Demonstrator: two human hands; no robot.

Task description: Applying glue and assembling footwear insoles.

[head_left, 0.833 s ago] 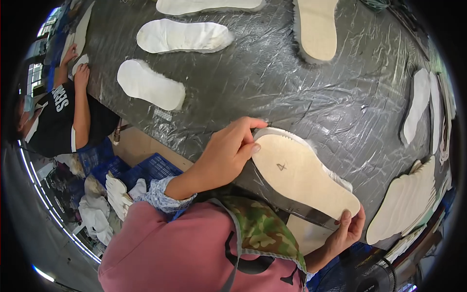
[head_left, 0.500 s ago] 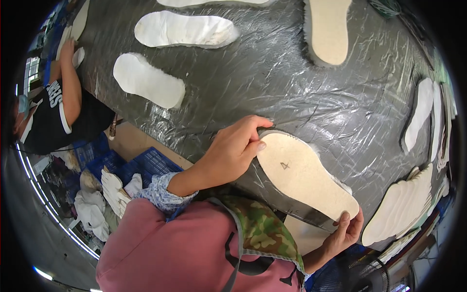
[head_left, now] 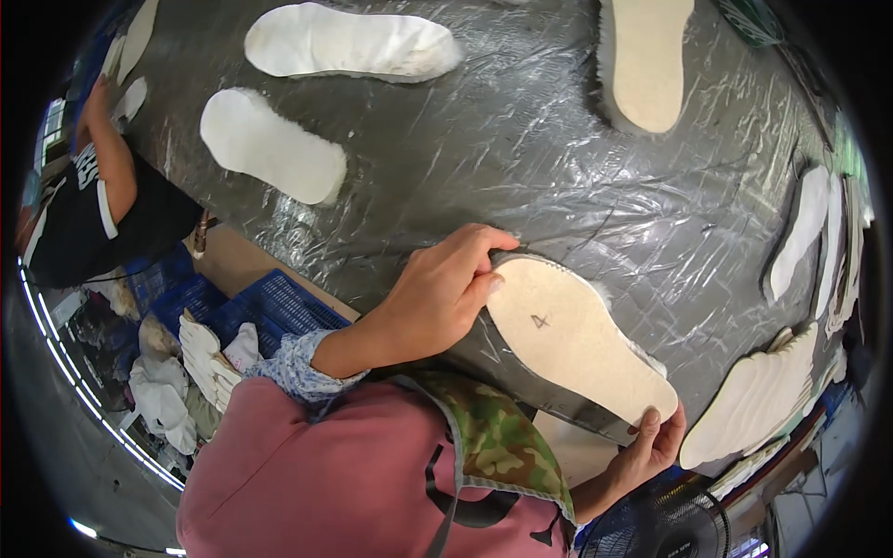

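Observation:
A cream insole [head_left: 579, 337] with a pencil mark on its face and a fuzzy white edge lies between my two hands at the near edge of the table. The fingers and thumb of my left hand [head_left: 435, 299] pinch its upper left end. At its lower right end, my right hand [head_left: 653, 445] grips the tip, thumb on top and fingers underneath. Beyond them, a fleecy white insole [head_left: 272, 147] and a longer shiny white one [head_left: 352, 42] rest on the table.
Plastic film covers the dark table [head_left: 474, 158]. Another cream insole [head_left: 649, 70] lies at the far side. At the right is a fanned stack of insoles [head_left: 753, 400], with a fan [head_left: 665, 532] below. Blue crates [head_left: 279, 307] stand lower left; a co-worker's arm [head_left: 113, 158] reaches over the table.
My view has shifted slightly. Both hands keep their hold on the cream insole, which stays nearly in place. The co-worker's arm has moved a little.

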